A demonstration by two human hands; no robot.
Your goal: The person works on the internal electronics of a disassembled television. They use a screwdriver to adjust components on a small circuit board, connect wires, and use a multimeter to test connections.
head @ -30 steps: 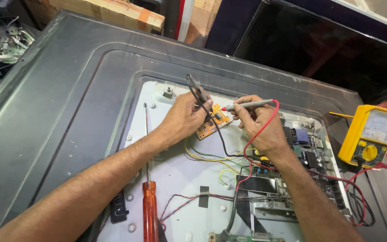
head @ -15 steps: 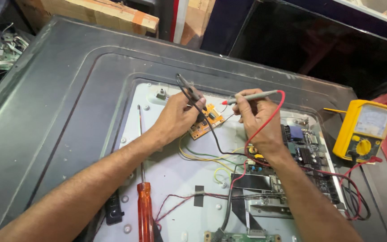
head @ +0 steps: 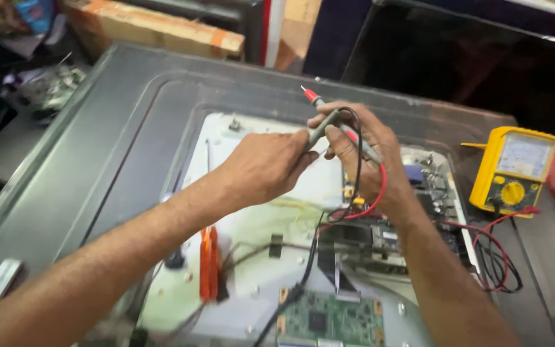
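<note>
Hands meet at frame centre above opened television back panel (head: 130, 128). Left hand (head: 261, 168) curled, fingertips pinching grey probe shaft (head: 324, 127). Right hand (head: 364, 154) closed around red-tipped probe (head: 309, 95), tip pointing upper left; red lead (head: 370, 205) and black lead (head: 313, 247) loop below. Yellow multimeter (head: 512, 170) at right edge. Orange-handled screwdriver (head: 209, 263) lower centre, green circuit board (head: 329, 318) at bottom
</note>
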